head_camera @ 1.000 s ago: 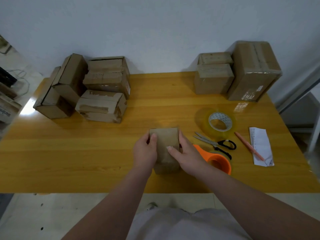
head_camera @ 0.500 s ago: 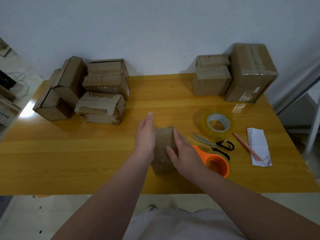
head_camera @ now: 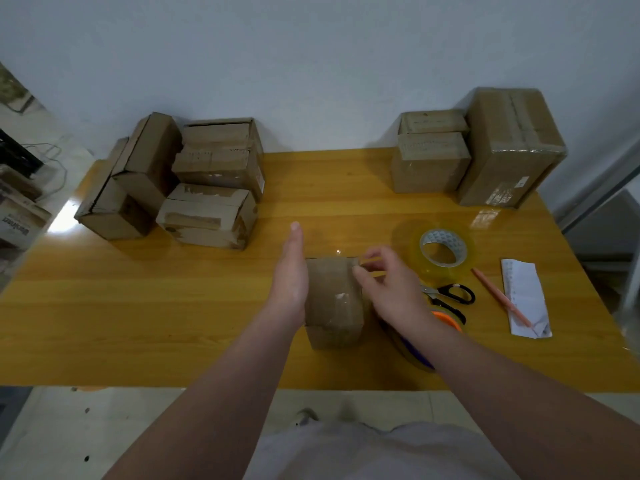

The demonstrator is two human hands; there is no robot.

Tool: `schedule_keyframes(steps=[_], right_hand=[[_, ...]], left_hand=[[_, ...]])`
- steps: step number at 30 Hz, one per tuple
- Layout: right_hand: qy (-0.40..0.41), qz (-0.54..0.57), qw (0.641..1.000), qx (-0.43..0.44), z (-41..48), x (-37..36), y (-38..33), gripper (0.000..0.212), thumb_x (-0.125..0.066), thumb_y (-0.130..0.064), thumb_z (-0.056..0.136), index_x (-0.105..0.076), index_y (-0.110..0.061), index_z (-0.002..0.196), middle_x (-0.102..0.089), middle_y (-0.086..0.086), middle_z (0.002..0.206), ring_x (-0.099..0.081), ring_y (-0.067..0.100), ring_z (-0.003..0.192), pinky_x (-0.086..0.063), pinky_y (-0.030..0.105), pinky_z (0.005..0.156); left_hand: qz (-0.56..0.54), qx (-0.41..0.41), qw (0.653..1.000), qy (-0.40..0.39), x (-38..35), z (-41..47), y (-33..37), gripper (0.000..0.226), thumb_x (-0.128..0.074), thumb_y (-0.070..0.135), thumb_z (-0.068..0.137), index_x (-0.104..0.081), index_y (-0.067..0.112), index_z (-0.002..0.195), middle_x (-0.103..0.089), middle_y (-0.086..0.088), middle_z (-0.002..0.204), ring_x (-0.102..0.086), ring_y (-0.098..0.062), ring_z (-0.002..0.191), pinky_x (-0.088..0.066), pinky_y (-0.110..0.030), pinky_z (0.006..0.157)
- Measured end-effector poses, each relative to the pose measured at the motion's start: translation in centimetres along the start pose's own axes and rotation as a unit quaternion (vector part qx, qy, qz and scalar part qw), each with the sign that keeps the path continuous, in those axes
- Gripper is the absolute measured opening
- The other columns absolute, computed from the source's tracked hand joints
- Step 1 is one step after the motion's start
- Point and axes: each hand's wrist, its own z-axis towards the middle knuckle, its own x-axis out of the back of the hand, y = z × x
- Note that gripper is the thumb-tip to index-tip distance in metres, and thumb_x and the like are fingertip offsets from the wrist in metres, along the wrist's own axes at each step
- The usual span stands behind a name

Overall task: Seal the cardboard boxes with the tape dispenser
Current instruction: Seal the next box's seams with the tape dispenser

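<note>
Currently, head view: your small cardboard box (head_camera: 333, 301) stands on the table (head_camera: 156, 306) near its front edge, directly before you, with a strip of clear tape glinting along its top face.

Your left hand (head_camera: 290, 276) lies flat against the box's left side. Its fingers are straight and together, pointing away from you, so that grip is apart and clamps nothing.

Your right hand (head_camera: 389, 289) is at the box's far right corner, fingers curled, thumb tip touching the top edge. Whether that grip is clamped on anything I cannot tell.

The orange tape dispenser (head_camera: 449, 319) lies on the table just right of the box. It is largely hidden behind your right wrist and forearm, and neither hand holds it.

Black-handled scissors (head_camera: 450, 294) lie just beyond the dispenser, and a roll of clear tape (head_camera: 443, 249) lies flat beyond them. A pink pencil (head_camera: 498, 295) lies further right, its near end resting on a folded paper slip (head_camera: 528, 292).

A cluster of worn boxes (head_camera: 194, 181) sits at the far left of the table. Two stacked boxes (head_camera: 431, 157) stand against the wall at the far right, touching a larger taped box (head_camera: 510, 147).
</note>
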Motion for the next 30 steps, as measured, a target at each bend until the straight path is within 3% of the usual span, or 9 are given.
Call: schedule_keyframes(steps=[3,7,12,16,19,22,25,28,30], right_hand=[[-0.043,0.075,0.994,-0.069,1.7,0.7,0.1,0.038,-0.060,-0.028,0.094,-0.050,-0.029,0.130,-0.056,-0.004,0.117,-0.062,0.018,0.095,-0.056,0.033,0.074],[-0.141,0.160,0.965,-0.150,2.4,1.1,0.4,0.026,-0.058,-0.025,0.096,-0.062,-0.021,0.122,-0.062,0.004,0.118,-0.065,0.018,0.091,-0.052,0.021,0.060],[-0.135,0.137,0.973,-0.128,2.4,1.0,0.3,0.007,-0.067,-0.022,0.090,-0.068,-0.017,0.095,-0.066,0.002,0.102,-0.063,0.013,0.093,-0.054,0.025,0.065],[-0.104,0.072,0.987,-0.095,2.4,0.9,0.5,0.012,-0.074,-0.028,0.084,-0.068,-0.019,0.078,-0.069,0.001,0.087,-0.064,0.019,0.088,-0.055,0.037,0.079],[-0.070,0.021,0.996,-0.051,2.2,0.6,0.4,0.019,-0.072,-0.031,0.085,-0.069,-0.016,0.074,-0.063,-0.002,0.072,-0.056,0.012,0.069,-0.046,0.027,0.066],[-0.036,-0.042,0.998,-0.005,1.7,0.5,0.3,0.023,-0.067,-0.033,0.089,-0.068,-0.016,0.073,-0.060,-0.005,0.067,-0.051,0.006,0.063,-0.034,0.017,0.055],[-0.015,-0.104,0.994,0.021,1.1,0.4,0.0,0.028,-0.062,-0.035,0.092,-0.060,-0.022,0.068,-0.053,-0.011,0.061,-0.048,0.004,0.060,-0.031,0.017,0.052],[-0.016,-0.148,0.988,0.041,0.6,0.4,-0.3,0.029,-0.061,-0.041,0.092,-0.064,-0.018,0.075,-0.057,-0.008,0.066,-0.054,0.010,0.067,-0.040,0.026,0.059],[-0.031,-0.133,0.990,0.045,0.6,0.5,-1.0,0.030,-0.064,-0.047,0.087,-0.070,-0.018,0.091,-0.066,-0.006,0.084,-0.061,0.011,0.081,-0.050,0.030,0.073]], left_hand=[[0.009,-0.013,1.000,-0.025,0.1,-0.2,0.0,0.074,-0.033,0.074,0.087,-0.027,0.035,0.149,-0.031,0.002,0.154,-0.031,-0.024,0.140,-0.023,-0.046,0.114],[0.047,-0.018,0.997,-0.053,0.6,0.3,-0.5,0.112,-0.047,0.091,0.052,-0.027,0.039,0.148,-0.033,0.005,0.154,-0.033,-0.022,0.139,-0.026,-0.052,0.113],[0.092,-0.061,0.991,-0.082,1.2,0.6,-0.3,0.094,-0.050,0.082,0.060,-0.025,0.049,0.145,-0.031,0.006,0.154,-0.029,-0.020,0.141,-0.026,-0.051,0.114],[0.114,-0.071,0.984,-0.115,1.6,0.9,-0.2,0.090,-0.048,0.086,0.060,-0.027,0.055,0.142,-0.034,0.004,0.153,-0.030,-0.018,0.141,-0.024,-0.050,0.115],[0.134,-0.074,0.979,-0.136,2.0,1.0,0.0,0.085,-0.047,0.083,0.064,-0.029,0.054,0.142,-0.035,0.005,0.153,-0.033,-0.015,0.140,-0.024,-0.048,0.116],[0.188,-0.084,0.971,-0.120,2.3,0.6,0.3,0.067,-0.053,0.063,0.085,-0.029,0.045,0.145,-0.037,0.006,0.151,-0.035,-0.015,0.137,-0.026,-0.040,0.114],[0.297,-0.125,0.942,-0.091,2.9,0.1,-0.3,0.070,-0.062,0.036,0.091,-0.028,0.027,0.151,-0.045,0.003,0.146,-0.042,-0.015,0.131,-0.036,-0.029,0.102],[0.404,-0.174,0.895,-0.074,3.3,-0.4,-1.2,0.070,-0.070,0.029,0.086,-0.037,0.022,0.147,-0.050,0.001,0.141,-0.048,-0.015,0.124,-0.039,-0.021,0.092],[0.429,-0.192,0.880,-0.065,3.4,-0.4,-1.7,0.070,-0.071,0.029,0.085,-0.037,0.023,0.147,-0.050,0.000,0.141,-0.049,-0.016,0.123,-0.040,-0.021,0.092]])
